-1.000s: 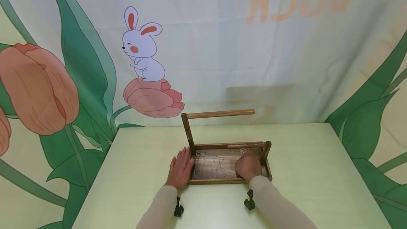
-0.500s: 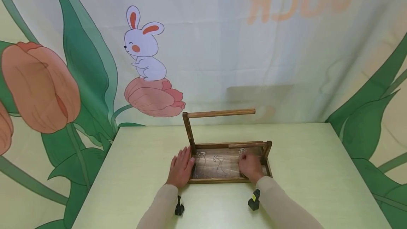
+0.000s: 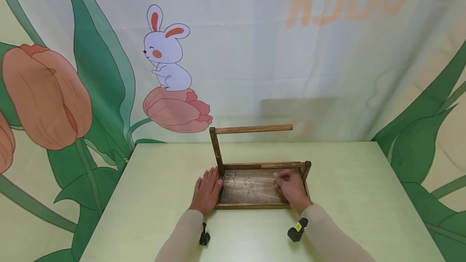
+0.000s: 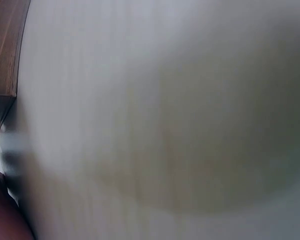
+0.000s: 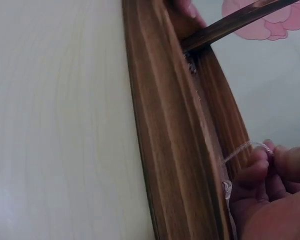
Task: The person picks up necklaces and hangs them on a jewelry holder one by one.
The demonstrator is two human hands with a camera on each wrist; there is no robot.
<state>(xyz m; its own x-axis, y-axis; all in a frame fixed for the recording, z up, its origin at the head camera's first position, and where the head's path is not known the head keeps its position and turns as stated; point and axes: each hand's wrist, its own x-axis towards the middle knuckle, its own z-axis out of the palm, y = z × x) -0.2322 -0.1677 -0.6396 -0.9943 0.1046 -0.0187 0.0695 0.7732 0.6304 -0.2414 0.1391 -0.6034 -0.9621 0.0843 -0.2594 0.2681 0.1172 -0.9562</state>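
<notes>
A dark wooden jewellery tray stand (image 3: 251, 206) sits on the table. Its left post (image 3: 216, 148) carries a raised bar (image 3: 253, 129). My left hand (image 3: 206, 192) rests with fingers extended against the tray's left end; the left wrist view catches only a corner of the wood (image 4: 5, 50) and a bit of that hand. Over the tray's right part, my right hand (image 3: 295, 191) pinches a thin silvery chain (image 5: 237, 151) between thumb and forefinger. Two fine chains lie on the tray floor, a left chain (image 3: 230, 176) and a middle chain (image 3: 249, 182).
The pale table (image 3: 346, 193) extends on both sides of the stand. Behind it hangs a printed curtain (image 3: 233, 51) with tulips and a rabbit. A short post (image 3: 307, 170) rises at the tray's right end, close to my right hand.
My right hand has lifted slightly and turned, its thumb and forefinger now showing with the silvery chain between them. My left hand stays at the tray's left end.
</notes>
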